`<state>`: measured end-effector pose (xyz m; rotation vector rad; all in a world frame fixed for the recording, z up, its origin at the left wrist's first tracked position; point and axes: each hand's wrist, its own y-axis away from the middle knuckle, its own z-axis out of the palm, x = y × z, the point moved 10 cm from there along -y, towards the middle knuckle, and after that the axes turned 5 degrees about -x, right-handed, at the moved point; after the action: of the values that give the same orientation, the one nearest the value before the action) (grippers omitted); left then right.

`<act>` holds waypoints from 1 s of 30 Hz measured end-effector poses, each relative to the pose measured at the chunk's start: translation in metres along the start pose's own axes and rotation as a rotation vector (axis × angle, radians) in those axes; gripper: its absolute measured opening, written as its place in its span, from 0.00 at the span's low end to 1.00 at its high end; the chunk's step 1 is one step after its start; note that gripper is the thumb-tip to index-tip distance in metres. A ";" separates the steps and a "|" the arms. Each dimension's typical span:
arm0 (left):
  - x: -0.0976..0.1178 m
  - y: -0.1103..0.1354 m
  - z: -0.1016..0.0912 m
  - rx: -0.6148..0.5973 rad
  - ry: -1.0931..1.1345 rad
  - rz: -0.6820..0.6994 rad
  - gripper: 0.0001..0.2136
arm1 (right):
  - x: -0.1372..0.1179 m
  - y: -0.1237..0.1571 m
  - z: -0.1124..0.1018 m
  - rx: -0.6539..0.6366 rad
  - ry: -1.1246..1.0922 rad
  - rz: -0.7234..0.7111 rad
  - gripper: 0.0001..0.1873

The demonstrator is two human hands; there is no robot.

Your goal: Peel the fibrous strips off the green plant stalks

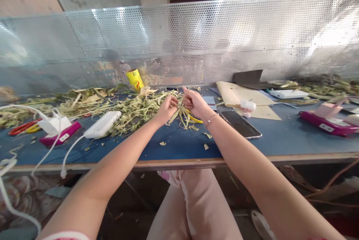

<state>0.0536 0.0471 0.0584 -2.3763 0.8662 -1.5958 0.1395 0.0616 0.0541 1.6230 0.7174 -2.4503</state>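
My left hand point(167, 107) and my right hand point(194, 102) meet over the middle of the blue table point(179, 142), both pinching a small bundle of pale green leaf strips point(183, 114) that hangs down between them onto the tabletop. A bracelet sits on my right wrist. A large heap of the same dried green plant stalks and leaves point(123, 107) lies just left of my hands and stretches along the table's back.
A phone point(241, 124) lies face up right of my hands. A white power bank point(101, 124) with cables, pink boxes point(59, 134) point(328, 122), a yellow roll point(135, 79), brown paper point(241, 96) and a perforated metal screen point(252, 34) surround the spot.
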 end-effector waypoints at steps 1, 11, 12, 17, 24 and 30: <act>-0.003 -0.001 0.001 -0.011 0.025 -0.022 0.09 | 0.000 0.000 0.001 -0.010 0.001 -0.008 0.27; -0.029 -0.002 0.023 -0.103 0.516 -0.235 0.11 | -0.002 0.003 0.001 -0.010 -0.058 -0.022 0.12; -0.029 -0.001 0.023 -0.096 0.547 -0.237 0.11 | -0.002 0.003 0.001 -0.011 -0.061 -0.024 0.11; -0.035 0.000 0.021 -0.059 0.653 -0.294 0.10 | -0.002 0.005 -0.003 0.058 -0.045 -0.019 0.04; -0.023 -0.004 -0.003 0.070 0.486 -0.128 0.15 | -0.004 0.004 0.004 -0.017 -0.009 -0.022 0.04; -0.031 -0.007 -0.008 0.068 0.557 -0.183 0.12 | 0.000 0.002 0.001 -0.019 -0.025 -0.008 0.07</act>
<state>0.0413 0.0712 0.0401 -2.0337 0.6649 -2.3780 0.1396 0.0591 0.0541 1.5834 0.7433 -2.4570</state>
